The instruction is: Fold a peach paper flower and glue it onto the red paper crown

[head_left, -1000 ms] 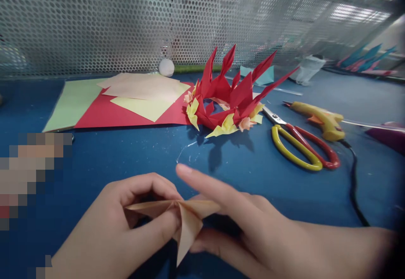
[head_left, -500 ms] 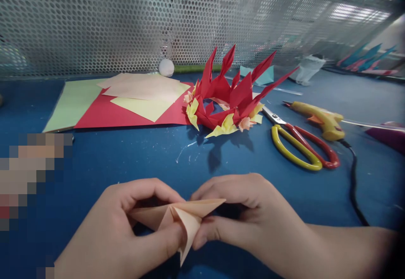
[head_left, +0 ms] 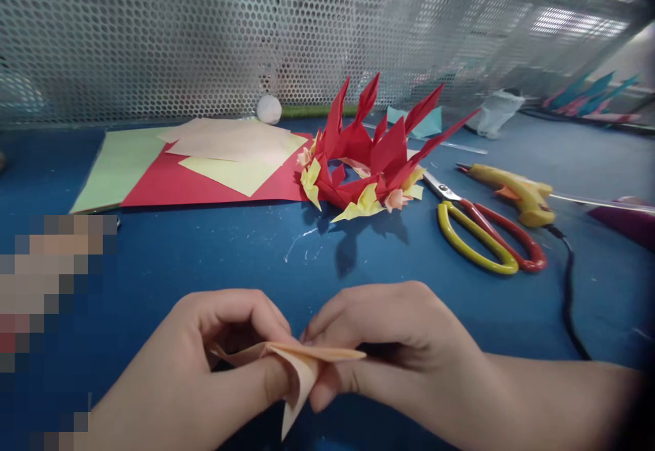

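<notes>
A folded piece of peach paper [head_left: 301, 369] with pointed flaps is pinched between both hands near the front of the blue table. My left hand [head_left: 205, 362] grips its left side, the thumb pressed into a fold and the fingers curled behind. On the other side my right hand [head_left: 399, 348] squeezes the paper near its middle between thumb and fingers. One flap points right and another hangs down between the thumbs. Fingers hide part of the folds. Beyond the hands stands a red paper crown [head_left: 353, 157] with tall spikes and yellow and peach paper flowers around its base.
Left of the crown lie red paper [head_left: 153, 185], green paper [head_left: 112, 164], and yellow and peach sheets. Scissors [head_left: 475, 239] and a yellow glue gun [head_left: 516, 192] with a black cord lie right. A perforated metal panel [head_left: 179, 41] stands behind. A pixelated area covers the left edge.
The folded paper has tilted in my hands: its top has come lower and its right flap lies flatter. Both hands keep hold of it. The crown and tools have stayed in place.
</notes>
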Tool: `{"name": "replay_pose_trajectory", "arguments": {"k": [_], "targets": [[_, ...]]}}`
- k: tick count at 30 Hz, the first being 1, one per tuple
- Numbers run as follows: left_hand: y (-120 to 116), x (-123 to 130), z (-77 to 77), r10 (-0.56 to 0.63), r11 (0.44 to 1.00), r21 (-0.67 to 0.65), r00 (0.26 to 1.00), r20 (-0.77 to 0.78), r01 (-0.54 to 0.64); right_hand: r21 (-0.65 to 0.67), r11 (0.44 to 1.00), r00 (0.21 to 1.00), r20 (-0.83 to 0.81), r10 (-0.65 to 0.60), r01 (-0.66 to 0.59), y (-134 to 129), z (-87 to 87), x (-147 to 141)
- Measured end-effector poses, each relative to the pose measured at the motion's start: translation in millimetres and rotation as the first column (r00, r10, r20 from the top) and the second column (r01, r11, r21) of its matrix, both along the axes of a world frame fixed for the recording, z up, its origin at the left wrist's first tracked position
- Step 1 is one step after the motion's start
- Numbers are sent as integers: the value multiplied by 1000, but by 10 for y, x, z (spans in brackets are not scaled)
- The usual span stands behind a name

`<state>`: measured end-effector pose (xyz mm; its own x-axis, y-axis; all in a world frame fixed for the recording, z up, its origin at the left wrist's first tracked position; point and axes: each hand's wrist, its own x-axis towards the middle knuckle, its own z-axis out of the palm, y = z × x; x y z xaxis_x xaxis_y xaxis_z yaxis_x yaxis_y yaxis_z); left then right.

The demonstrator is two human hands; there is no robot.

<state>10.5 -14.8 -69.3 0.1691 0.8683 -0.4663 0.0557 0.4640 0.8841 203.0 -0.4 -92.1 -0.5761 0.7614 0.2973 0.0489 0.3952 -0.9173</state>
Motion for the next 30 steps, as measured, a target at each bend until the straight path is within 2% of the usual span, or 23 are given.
{"name": "replay_pose_trajectory", "arguments": {"k": [5, 10, 14, 18, 25, 30], "targets": [[9, -41, -36, 20, 998, -58, 998, 58, -17, -261, 965, 995, -89, -53, 29, 11, 14, -49], [3, -87, -84, -39, 998, 43, 999, 36, 38, -471, 882, 990, -119, -74, 9, 31, 14, -48], [-4, -95, -108, -83, 992, 88, 995, -48, 87, -450, 884, 992, 47, -119, 127, 23, 26, -63], [-16, -96, -99, -88, 991, 94, 995, -46, 92, -415, 887, 975, 165, -147, 204, 1, 31, -97], [-36, -70, -60, -80, 993, 75, 994, -68, 85, -353, 917, 980, 128, -149, 185, -9, 17, -87], [-31, -75, -117, -95, 987, 122, 993, -65, 102, -343, 926, 988, 63, -144, 157, -27, 25, -77]]}}
